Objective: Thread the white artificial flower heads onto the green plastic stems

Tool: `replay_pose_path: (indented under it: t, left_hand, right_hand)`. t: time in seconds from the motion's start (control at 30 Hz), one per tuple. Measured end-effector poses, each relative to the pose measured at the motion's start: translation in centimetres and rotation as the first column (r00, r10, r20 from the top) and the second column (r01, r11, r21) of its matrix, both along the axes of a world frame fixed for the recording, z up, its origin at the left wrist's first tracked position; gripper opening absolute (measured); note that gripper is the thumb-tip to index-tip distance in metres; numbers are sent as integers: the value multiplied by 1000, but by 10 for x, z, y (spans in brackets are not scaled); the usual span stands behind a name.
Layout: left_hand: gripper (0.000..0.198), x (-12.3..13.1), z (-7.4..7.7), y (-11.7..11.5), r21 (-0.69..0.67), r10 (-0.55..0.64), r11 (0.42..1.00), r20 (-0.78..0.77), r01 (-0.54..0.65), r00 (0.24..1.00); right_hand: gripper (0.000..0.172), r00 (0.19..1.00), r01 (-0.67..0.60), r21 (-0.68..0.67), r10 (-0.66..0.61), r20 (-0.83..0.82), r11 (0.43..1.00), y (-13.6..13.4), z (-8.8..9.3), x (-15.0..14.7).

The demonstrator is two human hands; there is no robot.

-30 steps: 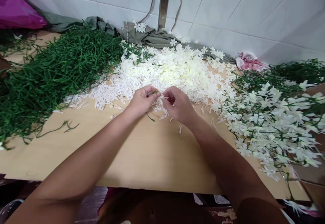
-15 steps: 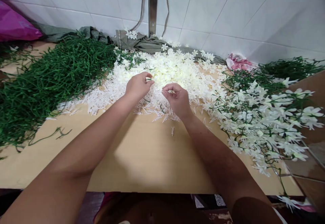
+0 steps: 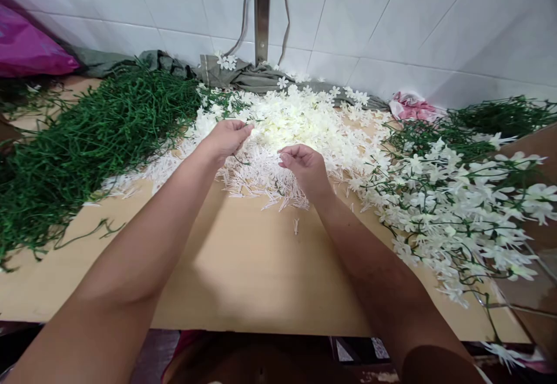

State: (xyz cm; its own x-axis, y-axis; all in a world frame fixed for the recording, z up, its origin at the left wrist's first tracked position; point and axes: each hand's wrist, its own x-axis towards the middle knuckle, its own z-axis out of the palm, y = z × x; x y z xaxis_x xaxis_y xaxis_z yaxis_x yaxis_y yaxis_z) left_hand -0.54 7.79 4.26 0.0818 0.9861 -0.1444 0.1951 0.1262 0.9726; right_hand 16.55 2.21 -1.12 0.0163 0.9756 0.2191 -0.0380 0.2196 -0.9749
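Observation:
My left hand (image 3: 226,137) reaches over the near-left part of a heap of loose white artificial flower heads (image 3: 300,118). Its fingertips are pressed together, and a thin green stem (image 3: 241,159) trails under the palm. My right hand (image 3: 304,166) hovers to its right with fingers curled in and thumb against forefinger; what it pinches is too small to make out. Beneath both hands lies a spread of thin white spiky pieces (image 3: 255,176) on the wooden tabletop (image 3: 243,268).
A large mound of bare green stems (image 3: 100,129) fills the left side. Sprigs with white flowers attached (image 3: 461,210) are piled at the right beside a brown box edge (image 3: 539,140). Grey-green cloth (image 3: 243,75), a pink bag (image 3: 26,53) and a tiled wall stand behind.
My left hand has moved away from the right hand, forward and to the left onto the flower heap. My right hand has stayed nearly still, its fingers still curled.

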Motion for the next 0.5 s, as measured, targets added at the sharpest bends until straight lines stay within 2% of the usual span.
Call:
replay_pose_path:
  t: [0.13, 0.27, 0.4, 0.5]
  left_hand:
    - [37, 10, -10, -18, -50, -68, 996, 15, 69, 998]
    - [38, 22, -21, -29, 95, -100, 989, -144, 114, 985]
    - [39, 26, -24, -34, 193, -77, 973, -244, 127, 967]
    - [40, 23, -24, -37, 153, -91, 980, -213, 126, 973]
  right_hand:
    - [23, 989, -63, -69, 53, -136, 996, -6, 7, -4]
    - [33, 965, -170, -172, 128, -228, 970, -11, 11, -10]
    - [36, 969, -155, -215, 106, -221, 964, -10, 10, -10]
    - [36, 973, -144, -202, 101, -209, 969, -9, 10, -10]
